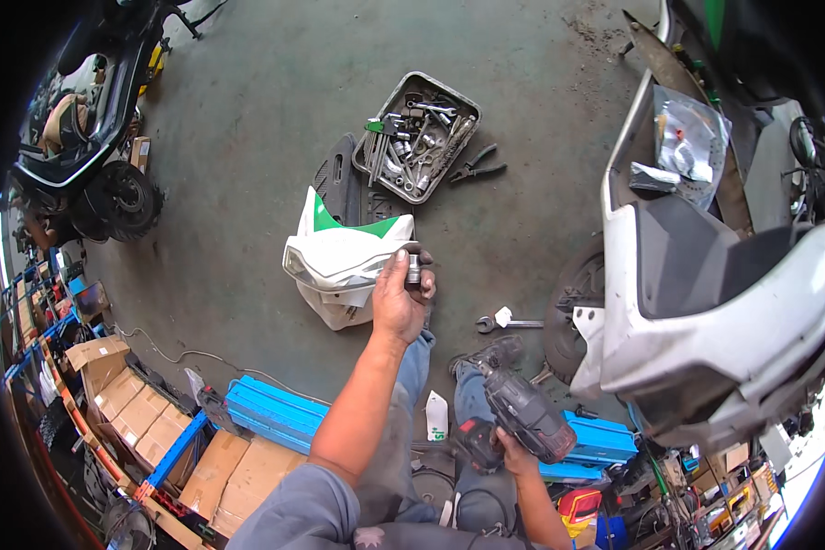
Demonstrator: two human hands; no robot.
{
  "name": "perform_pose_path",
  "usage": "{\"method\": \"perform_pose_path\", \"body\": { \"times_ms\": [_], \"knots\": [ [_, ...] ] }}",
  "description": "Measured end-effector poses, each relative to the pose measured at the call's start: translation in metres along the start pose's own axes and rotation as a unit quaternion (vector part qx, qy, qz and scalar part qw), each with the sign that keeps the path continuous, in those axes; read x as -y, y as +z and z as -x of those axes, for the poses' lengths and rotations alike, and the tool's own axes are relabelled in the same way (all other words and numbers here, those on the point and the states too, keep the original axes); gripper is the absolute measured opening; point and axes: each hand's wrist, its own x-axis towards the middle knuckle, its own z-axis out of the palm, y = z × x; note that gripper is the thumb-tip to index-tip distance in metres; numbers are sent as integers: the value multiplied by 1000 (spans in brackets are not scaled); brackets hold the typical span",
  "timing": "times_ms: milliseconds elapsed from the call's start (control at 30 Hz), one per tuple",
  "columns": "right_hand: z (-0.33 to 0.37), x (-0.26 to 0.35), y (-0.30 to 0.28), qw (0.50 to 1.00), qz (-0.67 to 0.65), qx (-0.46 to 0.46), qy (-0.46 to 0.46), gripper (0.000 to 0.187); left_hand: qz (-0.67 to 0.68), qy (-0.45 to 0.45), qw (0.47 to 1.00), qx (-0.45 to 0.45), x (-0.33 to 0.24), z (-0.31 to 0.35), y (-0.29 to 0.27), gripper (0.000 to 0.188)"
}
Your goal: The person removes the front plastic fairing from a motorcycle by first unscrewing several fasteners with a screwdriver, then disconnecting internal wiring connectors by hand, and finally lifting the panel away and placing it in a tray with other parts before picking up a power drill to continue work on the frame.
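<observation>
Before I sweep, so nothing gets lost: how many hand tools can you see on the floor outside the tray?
2: the black pliers just right of the tray, and the wrench near the dark wheel. Others may be hidden.

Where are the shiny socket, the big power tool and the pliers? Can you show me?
Shiny socket (414, 269), head view: on its metal side.
Power tool (525, 409), head view: on its dark body.
Pliers (468, 170), head view: near the joint.
</observation>
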Motion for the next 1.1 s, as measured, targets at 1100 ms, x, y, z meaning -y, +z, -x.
{"method": "perform_pose_path", "body": {
  "times_ms": [1100],
  "knots": [
    [235,190,-131,926,118,-92,-347,50,-143,-4,919,368,-54,341,206,34]
  ]
}}
